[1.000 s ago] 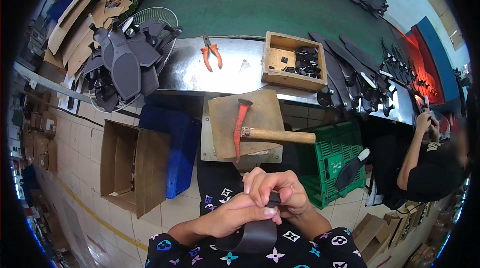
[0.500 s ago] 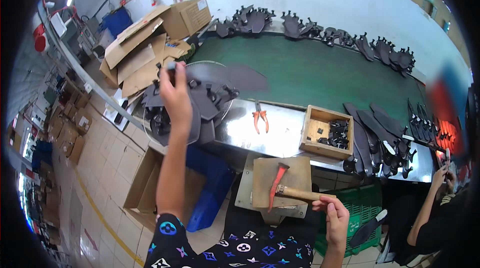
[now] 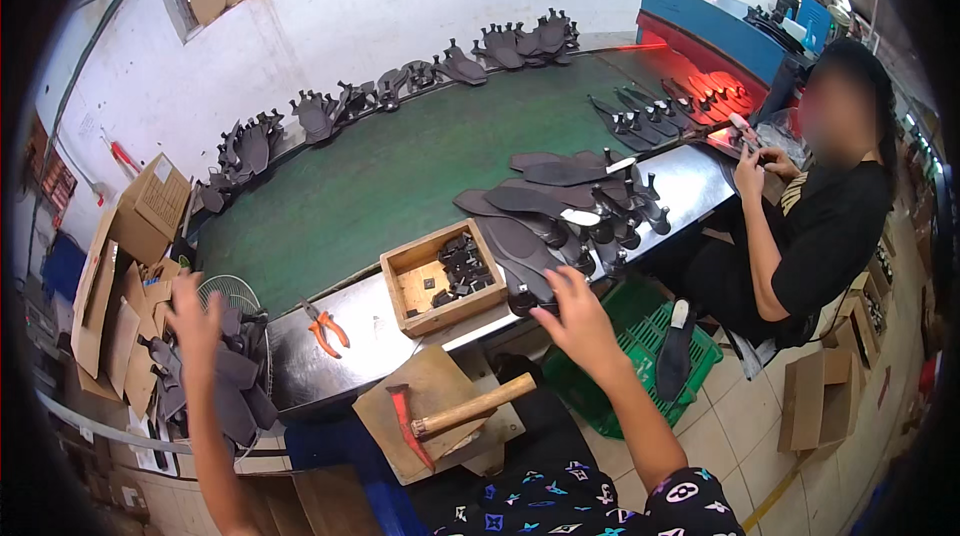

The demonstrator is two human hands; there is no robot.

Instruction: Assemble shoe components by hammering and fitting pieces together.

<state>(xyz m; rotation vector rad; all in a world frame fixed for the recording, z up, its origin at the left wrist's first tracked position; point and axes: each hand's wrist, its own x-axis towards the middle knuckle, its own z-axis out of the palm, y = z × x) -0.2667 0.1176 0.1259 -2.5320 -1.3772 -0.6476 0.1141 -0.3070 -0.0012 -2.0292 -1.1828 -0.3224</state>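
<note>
Head view of a shoe-part workstation. The left hand (image 3: 192, 321) is raised with fingers spread and grips nothing; it hovers over a heap of dark insoles (image 3: 225, 376) stacked at the left end of the metal counter (image 3: 350, 326), beside a wire fan guard (image 3: 235, 291). The right hand (image 3: 578, 321), also open and holding nothing, reaches toward a row of dark insoles with heel pieces (image 3: 545, 236) lying on the counter's right part; its fingertips are just beside the nearest one. Between the hands stand a wooden box (image 3: 440, 281) of small black parts and orange-handled pliers (image 3: 325, 326). Nearer the person, a red-headed hammer (image 3: 450, 416) lies on a wooden board (image 3: 425, 411). A green conveyor belt (image 3: 380, 176) carries further insoles. A seated co-worker (image 3: 820, 226) works at right, above a green crate (image 3: 640, 376).
</note>
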